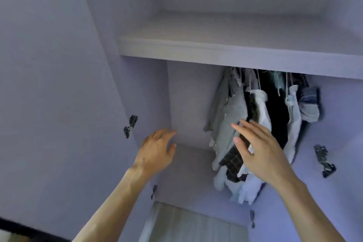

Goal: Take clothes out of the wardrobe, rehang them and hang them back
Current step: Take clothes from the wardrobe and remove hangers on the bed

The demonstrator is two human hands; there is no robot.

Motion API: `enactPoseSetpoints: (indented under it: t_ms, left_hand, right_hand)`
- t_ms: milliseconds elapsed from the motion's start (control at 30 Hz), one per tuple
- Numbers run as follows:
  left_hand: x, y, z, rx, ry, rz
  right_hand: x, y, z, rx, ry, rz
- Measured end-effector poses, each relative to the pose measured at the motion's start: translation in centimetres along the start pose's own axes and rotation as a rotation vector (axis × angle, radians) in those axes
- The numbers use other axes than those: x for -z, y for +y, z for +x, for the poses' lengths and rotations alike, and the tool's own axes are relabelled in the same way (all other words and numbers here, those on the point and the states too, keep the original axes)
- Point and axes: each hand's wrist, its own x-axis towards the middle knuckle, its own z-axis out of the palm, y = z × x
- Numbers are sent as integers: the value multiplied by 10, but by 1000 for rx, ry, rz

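Note:
An open pale wardrobe fills the view. Several garments hang bunched at the right under its shelf: a grey shirt, a dark checked piece, white tops, a black garment and folded jeans. My right hand reaches in front of the clothes with fingers straight and spread, holding nothing; whether it touches the fabric is unclear. My left hand hovers in the bare left part of the hanging space, fingers relaxed and empty. The rail and hanger tops are mostly hidden by the shelf.
A wide shelf spans the wardrobe above the clothes. The open left door stands close on the left with metal hinges; another hinge sits on the right side panel. Wooden floor shows below.

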Motion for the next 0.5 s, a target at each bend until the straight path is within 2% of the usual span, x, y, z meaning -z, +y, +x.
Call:
enactPoseSetpoints:
  t_ms: [233, 400, 500]
  left_hand:
    - [-17, 83, 101, -188, -33, -257]
    - [-43, 140, 151, -112, -137, -411]
    - [-65, 166, 172, -91, -143, -459]
  right_hand:
    - [68, 50, 77, -41, 506, -248]
    - [76, 105, 138, -71, 671, -478]
    - [64, 139, 154, 9, 807, -558]
